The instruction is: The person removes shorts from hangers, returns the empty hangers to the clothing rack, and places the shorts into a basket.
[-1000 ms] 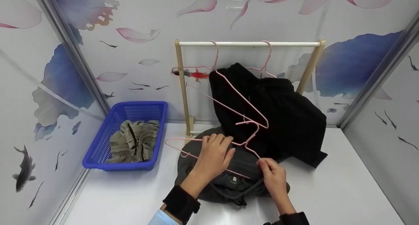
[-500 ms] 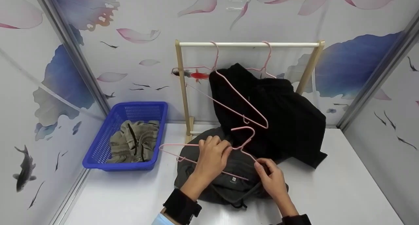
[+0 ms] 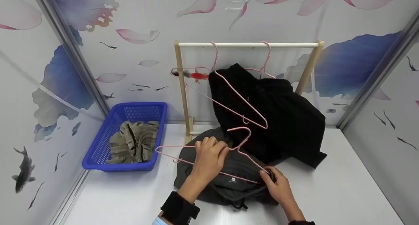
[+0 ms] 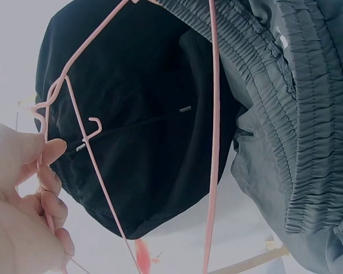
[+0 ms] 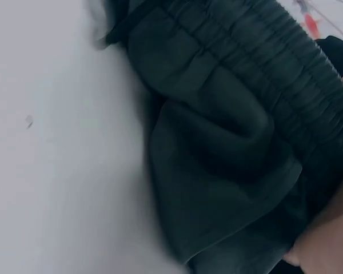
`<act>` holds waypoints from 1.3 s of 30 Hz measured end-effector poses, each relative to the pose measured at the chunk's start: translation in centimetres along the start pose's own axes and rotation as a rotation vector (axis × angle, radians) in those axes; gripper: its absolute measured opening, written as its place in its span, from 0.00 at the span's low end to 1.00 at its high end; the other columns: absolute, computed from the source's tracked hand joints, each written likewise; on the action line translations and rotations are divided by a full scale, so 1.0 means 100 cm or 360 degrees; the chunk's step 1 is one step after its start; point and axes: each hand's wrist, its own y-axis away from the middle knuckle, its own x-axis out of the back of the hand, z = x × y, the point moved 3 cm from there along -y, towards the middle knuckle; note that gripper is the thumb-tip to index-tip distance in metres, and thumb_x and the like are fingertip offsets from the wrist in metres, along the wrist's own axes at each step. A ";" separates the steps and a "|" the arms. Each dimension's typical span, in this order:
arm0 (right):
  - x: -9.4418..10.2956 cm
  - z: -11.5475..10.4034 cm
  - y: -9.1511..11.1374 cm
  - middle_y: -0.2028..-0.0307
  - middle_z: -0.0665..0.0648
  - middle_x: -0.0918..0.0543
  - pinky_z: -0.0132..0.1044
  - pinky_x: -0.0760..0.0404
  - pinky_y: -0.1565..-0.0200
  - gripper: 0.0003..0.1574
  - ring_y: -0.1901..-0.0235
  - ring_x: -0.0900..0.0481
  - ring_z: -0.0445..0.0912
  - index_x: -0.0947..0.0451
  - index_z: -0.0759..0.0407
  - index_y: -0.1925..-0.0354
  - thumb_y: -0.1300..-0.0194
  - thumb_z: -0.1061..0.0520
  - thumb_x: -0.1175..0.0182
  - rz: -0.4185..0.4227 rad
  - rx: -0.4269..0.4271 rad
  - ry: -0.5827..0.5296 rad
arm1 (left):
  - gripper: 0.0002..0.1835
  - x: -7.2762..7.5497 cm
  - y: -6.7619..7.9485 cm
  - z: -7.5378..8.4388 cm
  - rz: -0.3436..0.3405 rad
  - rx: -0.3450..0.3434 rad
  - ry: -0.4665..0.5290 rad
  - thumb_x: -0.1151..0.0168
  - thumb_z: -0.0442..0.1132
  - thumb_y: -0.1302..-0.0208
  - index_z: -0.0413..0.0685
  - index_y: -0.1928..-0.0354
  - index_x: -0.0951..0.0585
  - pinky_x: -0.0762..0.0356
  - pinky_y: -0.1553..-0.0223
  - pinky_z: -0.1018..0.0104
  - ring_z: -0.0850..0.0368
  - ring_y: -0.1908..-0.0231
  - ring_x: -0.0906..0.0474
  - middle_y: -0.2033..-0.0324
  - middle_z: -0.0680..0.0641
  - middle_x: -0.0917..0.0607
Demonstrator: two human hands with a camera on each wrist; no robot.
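Shifted leftward, the slim hanger [image 3: 239,149] is pinched by the left hand [image 3: 209,158]; right hand [image 3: 276,185] grips gray pants' [image 3: 229,189] gathered waistband [image 5: 291,68] inside the table's [image 3: 343,185] right edge.

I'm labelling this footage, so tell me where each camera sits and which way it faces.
Head: worn on the head, facing forward and down at the dark grey, gathered-waist cloth garment; the left grip and right grip show.
Left wrist: worn there, facing past the left grip, visible at the left edge, toward the thin pink hanger and garment.
Right wrist: worn there, facing the garment closely; part of the right grip shows lower right.
Both wrist views share the garment's waistband.
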 end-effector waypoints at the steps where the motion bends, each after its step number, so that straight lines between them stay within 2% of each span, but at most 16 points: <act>1: -0.001 0.003 0.001 0.51 0.60 0.15 0.51 0.23 0.43 0.15 0.49 0.19 0.53 0.17 0.60 0.50 0.22 0.52 0.44 -0.0010 -0.0002 -0.0037 | 0.09 0.000 0.000 0.000 0.0007 -0.0008 -0.0006 0.37 0.45 0.26 0.53 0.65 0.15 0.43 0.60 0.57 0.55 0.69 0.33 0.71 0.52 0.25; 6: -0.007 0.014 0.005 0.63 0.54 0.17 0.37 0.25 0.55 0.16 0.62 0.24 0.41 0.17 0.61 0.61 0.19 0.57 0.48 -0.0007 -0.0055 -0.0190 | 0.09 -0.004 0.003 0.002 0.0004 -0.0040 -0.0039 0.37 0.45 0.27 0.53 0.66 0.15 0.43 0.60 0.57 0.55 0.69 0.34 0.72 0.52 0.25; 9: -0.008 0.019 0.007 0.67 0.53 0.19 0.35 0.27 0.58 0.18 0.64 0.27 0.39 0.17 0.61 0.64 0.19 0.56 0.48 0.0027 -0.0105 -0.0237 | 0.09 -0.006 0.004 0.003 -0.0004 -0.0032 -0.0047 0.36 0.45 0.27 0.53 0.67 0.15 0.43 0.60 0.57 0.55 0.69 0.34 0.72 0.52 0.26; 14: -0.009 0.027 0.009 0.64 0.53 0.19 0.34 0.28 0.56 0.20 0.63 0.26 0.41 0.17 0.62 0.63 0.18 0.53 0.49 0.0061 -0.0242 -0.0264 | 0.09 -0.005 0.005 0.003 0.0001 -0.0017 -0.0047 0.36 0.45 0.28 0.53 0.67 0.15 0.43 0.60 0.58 0.55 0.69 0.33 0.72 0.52 0.26; 22: -0.008 0.035 0.010 0.58 0.55 0.17 0.38 0.28 0.50 0.23 0.56 0.25 0.45 0.17 0.63 0.57 0.17 0.48 0.52 0.0018 -0.0418 -0.0282 | 0.08 -0.005 0.007 0.002 0.0027 -0.0025 -0.0044 0.35 0.45 0.29 0.54 0.67 0.15 0.44 0.60 0.58 0.56 0.69 0.35 0.72 0.52 0.26; 32: -0.008 0.041 0.009 0.51 0.61 0.17 0.48 0.27 0.43 0.27 0.50 0.23 0.50 0.18 0.65 0.52 0.16 0.46 0.55 -0.0070 -0.0488 -0.0260 | 0.08 -0.003 0.008 0.000 0.0044 -0.0022 -0.0048 0.34 0.44 0.30 0.53 0.68 0.15 0.43 0.60 0.57 0.55 0.69 0.34 0.72 0.52 0.26; 39: -0.009 0.044 0.009 0.45 0.66 0.18 0.56 0.30 0.36 0.31 0.41 0.24 0.59 0.19 0.67 0.49 0.16 0.43 0.56 -0.0096 -0.0564 -0.0287 | 0.08 0.000 0.008 -0.001 0.0039 -0.0022 -0.0053 0.35 0.45 0.29 0.54 0.67 0.14 0.43 0.60 0.57 0.55 0.69 0.33 0.72 0.52 0.25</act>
